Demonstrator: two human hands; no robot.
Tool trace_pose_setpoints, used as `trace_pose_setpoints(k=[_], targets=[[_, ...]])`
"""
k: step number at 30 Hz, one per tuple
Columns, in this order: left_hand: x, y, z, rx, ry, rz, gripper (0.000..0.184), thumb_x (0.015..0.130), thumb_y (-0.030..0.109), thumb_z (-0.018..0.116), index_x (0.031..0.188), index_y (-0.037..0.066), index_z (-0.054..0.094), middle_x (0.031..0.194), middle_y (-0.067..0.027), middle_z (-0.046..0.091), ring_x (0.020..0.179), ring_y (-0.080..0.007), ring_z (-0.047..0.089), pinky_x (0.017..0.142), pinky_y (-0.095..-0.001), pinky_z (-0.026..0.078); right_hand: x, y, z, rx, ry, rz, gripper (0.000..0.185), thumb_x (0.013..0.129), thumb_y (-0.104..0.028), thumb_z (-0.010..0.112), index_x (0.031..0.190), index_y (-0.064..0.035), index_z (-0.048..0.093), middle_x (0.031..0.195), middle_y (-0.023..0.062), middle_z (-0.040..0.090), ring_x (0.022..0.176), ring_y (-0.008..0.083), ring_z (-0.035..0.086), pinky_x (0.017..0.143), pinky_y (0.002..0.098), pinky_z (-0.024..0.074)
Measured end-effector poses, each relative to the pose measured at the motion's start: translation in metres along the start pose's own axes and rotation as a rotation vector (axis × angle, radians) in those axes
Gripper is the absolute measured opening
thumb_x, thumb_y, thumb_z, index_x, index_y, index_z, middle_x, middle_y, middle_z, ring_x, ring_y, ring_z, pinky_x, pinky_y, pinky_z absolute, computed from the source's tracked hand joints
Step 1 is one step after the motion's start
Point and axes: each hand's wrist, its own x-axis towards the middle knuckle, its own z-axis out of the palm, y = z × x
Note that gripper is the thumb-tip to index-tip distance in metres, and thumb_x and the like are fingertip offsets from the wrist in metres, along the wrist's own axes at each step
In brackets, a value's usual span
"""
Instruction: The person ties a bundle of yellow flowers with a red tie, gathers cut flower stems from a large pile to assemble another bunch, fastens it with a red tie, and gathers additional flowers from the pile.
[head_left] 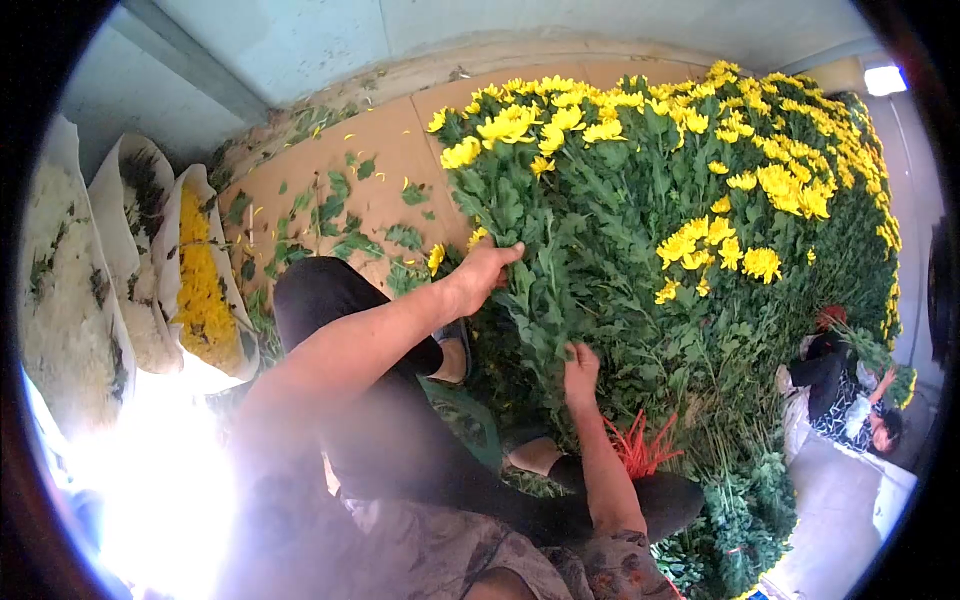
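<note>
My left hand (pixel 484 268) is closed around the leafy upper part of some chrysanthemums (pixel 535 250), its thumb pointing right and its other fingers partly hidden. Two yellow blooms show just beside that hand. Lower down, my right hand (pixel 580 375) is closed on the same green stems, with leaves covering its fingertips. Just beyond both hands lies a large heap of yellow chrysanthemums (pixel 640 190), blooms toward the back and leafy stems toward me. A bunch of red ties (pixel 638 445) lies by my right forearm.
Cardboard (pixel 400 140) strewn with leaves and petals covers the floor at the back left. White wrapped bundles (pixel 70 270) and a wrapped yellow one (pixel 208 280) stand at the left. Another person (pixel 850 410) handles flowers at the far right. Leafy bunches (pixel 745 520) lie at lower right.
</note>
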Motion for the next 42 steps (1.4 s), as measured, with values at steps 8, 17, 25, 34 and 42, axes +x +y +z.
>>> trace_pose_setpoints(k=[8,17,25,34,42], targets=[[-0.021,0.02,0.029,0.299,0.134,-0.024,0.102,0.082,0.06,0.058,0.149,0.008,0.001,0.152,-0.0193,0.017,0.137,-0.0345,0.024,0.104,-0.0511,0.033,-0.013,-0.074,-0.063,-0.164,0.156,-0.312,0.016,0.084,-0.01,0.066,0.089,0.0013,0.056,0.072,0.0069,0.054,0.064,0.016,0.047,0.062,0.0301,0.041],[-0.044,-0.044,0.045,1.568,-0.85,0.038,0.047,0.084,0.045,0.059,0.109,0.005,0.062,0.101,-0.017,0.066,0.096,-0.0366,0.061,0.083,-0.0437,0.048,0.02,-0.027,0.006,-0.598,0.18,-0.311,0.05,0.079,-0.019,0.071,0.114,0.0052,0.045,0.11,0.0214,0.053,0.102,0.0411,0.052,0.08,0.045,0.0455],[-0.059,-0.035,0.051,1.745,-0.713,-0.009,0.04,0.083,0.039,0.061,0.105,0.005,0.063,0.099,-0.0164,0.066,0.098,-0.0351,0.062,0.081,-0.0457,0.049,0.035,-0.061,0.013,-0.772,0.257,-0.097,0.104,0.061,-0.055,0.078,0.136,-0.0017,0.03,0.125,0.0189,0.043,0.119,0.0376,0.039,0.091,0.0534,0.037],[-0.074,-0.029,0.054,1.792,-0.754,0.013,0.036,0.083,0.035,0.062,0.098,0.003,0.067,0.095,-0.0169,0.068,0.092,-0.0359,0.064,0.076,-0.0456,0.052,0.061,-0.012,0.023,-0.687,0.371,-0.008,0.074,0.076,-0.04,0.075,0.129,-0.0017,0.04,0.123,0.0202,0.045,0.115,0.0353,0.043,0.09,0.0478,0.0397],[-0.076,-0.046,0.064,1.835,-0.807,0.075,0.033,0.082,0.034,0.064,0.096,0.004,0.068,0.092,-0.0146,0.069,0.089,-0.0336,0.066,0.072,-0.047,0.052,0.013,-0.068,0.051,-0.62,-0.229,0.237,0.048,0.083,-0.025,0.067,0.119,0.0007,0.049,0.121,0.0236,0.055,0.109,0.0388,0.055,0.088,0.0429,0.0441]])
